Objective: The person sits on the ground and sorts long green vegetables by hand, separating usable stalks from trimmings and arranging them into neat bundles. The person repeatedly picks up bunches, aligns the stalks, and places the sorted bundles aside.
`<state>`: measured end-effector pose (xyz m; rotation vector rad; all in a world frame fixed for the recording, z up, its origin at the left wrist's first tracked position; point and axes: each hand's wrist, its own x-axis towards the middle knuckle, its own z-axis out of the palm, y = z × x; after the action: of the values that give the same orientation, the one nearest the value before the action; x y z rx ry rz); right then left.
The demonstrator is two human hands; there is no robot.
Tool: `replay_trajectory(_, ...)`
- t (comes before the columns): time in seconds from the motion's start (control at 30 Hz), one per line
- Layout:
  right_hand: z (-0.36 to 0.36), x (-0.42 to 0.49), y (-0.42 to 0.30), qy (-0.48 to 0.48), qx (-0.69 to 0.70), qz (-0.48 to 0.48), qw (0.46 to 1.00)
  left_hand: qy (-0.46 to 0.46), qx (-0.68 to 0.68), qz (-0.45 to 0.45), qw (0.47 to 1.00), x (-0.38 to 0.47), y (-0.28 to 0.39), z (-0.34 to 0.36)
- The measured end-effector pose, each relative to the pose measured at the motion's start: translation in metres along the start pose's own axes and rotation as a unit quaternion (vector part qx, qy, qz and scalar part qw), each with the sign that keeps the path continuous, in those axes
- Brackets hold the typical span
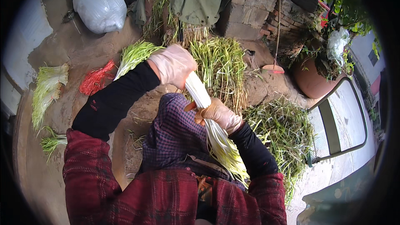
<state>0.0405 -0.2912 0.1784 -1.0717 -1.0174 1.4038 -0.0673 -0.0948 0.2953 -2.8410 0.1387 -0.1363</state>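
A bunch of long white-stemmed greens (pixel 200 90), which look like garlic chives, slants across my lap between both hands. My left hand (pixel 173 65), in a thin pale glove, closes around the upper white stem end. Lower on the same bunch, my gloved right hand (pixel 222 115) wraps the stems, its bare-looking fingertips showing at the left side. Yellow-green leaves hang below it toward my right sleeve. Beyond my hands lies a large heap of untrimmed greens (pixel 218 65) with brownish root ends. Another bunch with white stems (pixel 136 56) lies partly behind my left arm.
Red plastic ties (pixel 97 78) and a bundle of greens (pixel 50 90) lie at left. Discarded leaves (pixel 281 131) pile at right beside a metal-framed chair (pixel 337 122). Farther off are a white plastic bag (pixel 99 4), a brick stack (pixel 250 12), a long-handled tool (pixel 277 34) and a clay pot (pixel 312 79).
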Motion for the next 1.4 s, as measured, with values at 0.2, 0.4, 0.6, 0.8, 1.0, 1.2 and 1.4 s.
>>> replay_trajectory(0.2,-0.018,-0.011,0.004,0.095,0.082,-0.055,0.991,-0.035,-0.549,-0.271,0.79,-0.068,-0.072,0.068)
replay_trajectory(0.4,-0.007,-0.008,0.004,0.014,0.032,-0.008,0.999,0.063,-0.918,0.135,0.368,-0.02,0.056,0.142)
replay_trajectory(0.6,-0.018,0.013,0.03,-0.145,-0.016,0.087,0.985,0.105,-0.952,0.064,0.28,-0.001,0.073,0.092)
replay_trajectory(0.8,-0.041,0.01,0.004,-0.054,-0.223,0.015,0.973,0.127,-0.931,-0.029,0.341,-0.003,0.074,0.086)
replay_trajectory(1.0,-0.035,-0.007,-0.141,0.227,-0.34,-0.252,0.877,0.095,-0.913,-0.12,0.377,0.033,0.077,0.083)
replay_trajectory(1.2,0.022,0.004,-0.189,0.011,-0.894,-0.296,0.336,0.101,-0.916,-0.109,0.374,0.049,0.087,0.071)
replay_trajectory(1.4,-0.006,-0.008,-0.172,0.059,-0.96,-0.272,0.017,0.158,-0.869,-0.089,0.461,0.047,0.093,0.066)
